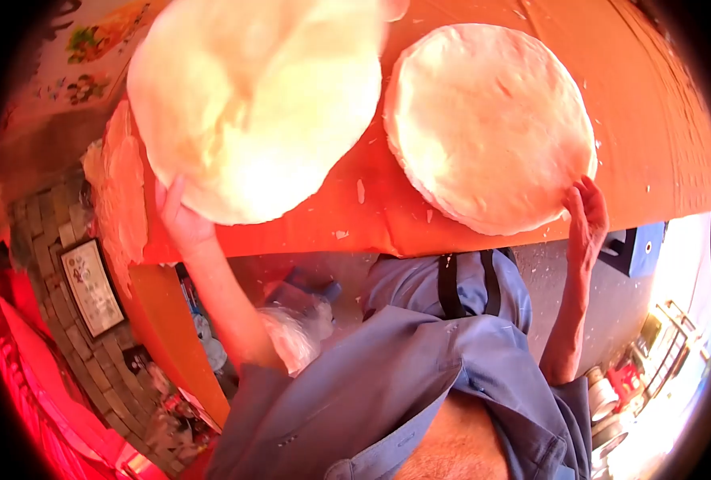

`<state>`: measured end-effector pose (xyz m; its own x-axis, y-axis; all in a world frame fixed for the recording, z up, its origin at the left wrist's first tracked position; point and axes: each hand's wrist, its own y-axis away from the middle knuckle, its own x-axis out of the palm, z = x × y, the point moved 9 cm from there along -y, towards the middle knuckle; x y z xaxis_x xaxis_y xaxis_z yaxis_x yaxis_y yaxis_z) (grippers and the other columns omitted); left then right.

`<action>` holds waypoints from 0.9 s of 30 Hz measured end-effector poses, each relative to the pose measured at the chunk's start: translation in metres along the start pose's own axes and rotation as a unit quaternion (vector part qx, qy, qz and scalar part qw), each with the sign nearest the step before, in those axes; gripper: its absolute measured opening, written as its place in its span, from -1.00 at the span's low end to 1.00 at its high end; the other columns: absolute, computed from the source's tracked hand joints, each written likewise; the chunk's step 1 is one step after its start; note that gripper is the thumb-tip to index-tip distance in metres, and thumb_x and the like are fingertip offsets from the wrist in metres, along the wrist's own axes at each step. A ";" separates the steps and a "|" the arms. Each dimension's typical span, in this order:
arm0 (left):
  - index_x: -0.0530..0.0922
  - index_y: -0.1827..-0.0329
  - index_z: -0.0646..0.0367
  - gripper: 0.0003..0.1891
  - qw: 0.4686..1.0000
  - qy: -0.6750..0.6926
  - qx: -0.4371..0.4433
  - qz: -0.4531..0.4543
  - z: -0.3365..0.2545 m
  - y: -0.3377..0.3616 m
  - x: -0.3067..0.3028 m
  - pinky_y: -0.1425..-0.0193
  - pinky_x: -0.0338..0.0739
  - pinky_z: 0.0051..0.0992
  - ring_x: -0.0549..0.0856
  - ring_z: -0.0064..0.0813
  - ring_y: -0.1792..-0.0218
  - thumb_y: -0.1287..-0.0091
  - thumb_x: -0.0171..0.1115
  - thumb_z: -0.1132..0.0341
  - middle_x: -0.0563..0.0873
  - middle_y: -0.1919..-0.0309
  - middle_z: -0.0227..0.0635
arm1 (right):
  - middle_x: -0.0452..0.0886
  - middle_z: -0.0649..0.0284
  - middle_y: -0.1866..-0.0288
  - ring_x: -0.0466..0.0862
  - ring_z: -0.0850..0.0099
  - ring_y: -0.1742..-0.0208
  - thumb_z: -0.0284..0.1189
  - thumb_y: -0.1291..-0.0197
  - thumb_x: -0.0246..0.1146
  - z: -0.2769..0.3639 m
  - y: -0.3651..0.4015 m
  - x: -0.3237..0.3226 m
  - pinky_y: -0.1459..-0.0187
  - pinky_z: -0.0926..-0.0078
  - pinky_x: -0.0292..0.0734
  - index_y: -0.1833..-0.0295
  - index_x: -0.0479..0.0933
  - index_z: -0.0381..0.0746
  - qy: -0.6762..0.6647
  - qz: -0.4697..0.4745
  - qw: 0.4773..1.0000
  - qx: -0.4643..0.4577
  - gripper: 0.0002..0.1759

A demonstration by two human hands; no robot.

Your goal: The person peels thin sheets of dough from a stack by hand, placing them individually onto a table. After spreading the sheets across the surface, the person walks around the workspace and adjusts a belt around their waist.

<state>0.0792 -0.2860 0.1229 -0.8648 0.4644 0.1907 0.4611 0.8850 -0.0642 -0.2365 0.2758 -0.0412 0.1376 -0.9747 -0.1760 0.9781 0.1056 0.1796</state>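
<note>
A large, thin, pale round flatbread (267, 104) fills the upper left, overexposed in places and slightly rippled. My left hand (186, 220) grips its lower left edge, the fingers partly hidden by the sheet. To the right, a round stack of similar flatbreads (491, 128) lies on the orange-covered table (403, 228), its layered rim showing at the lower edge. My right hand (587, 214) pinches the lower right rim of this stack between thumb and fingers. How many layers it holds I cannot make out.
Pale crumbs and flakes are scattered on the table cover. A whitish sheet (123, 188) hangs over the left edge. Beneath the table sits a clear plastic bag (295, 332). A blue box (642, 248) stands at right, and a framed sign (91, 286) is against bricks at left.
</note>
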 end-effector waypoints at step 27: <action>0.59 -0.04 0.33 -0.46 0.857 -0.233 -0.049 0.456 0.211 0.230 0.406 0.15 0.62 -0.28 0.75 -0.13 0.26 -0.06 0.50 0.17 0.74 0.26 -0.05 | 0.64 0.31 0.43 0.56 0.60 0.48 -0.32 -0.14 0.42 0.004 -0.021 0.020 0.45 0.63 0.41 -0.02 0.66 -0.34 0.007 0.068 0.992 0.105 -0.60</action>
<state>-0.2078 0.1127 -0.0215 -0.1093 0.9446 -0.3094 0.9827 0.1495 0.1092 -0.2549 0.2535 -0.0441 0.2696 -0.9514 -0.1492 0.8964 0.1913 0.3999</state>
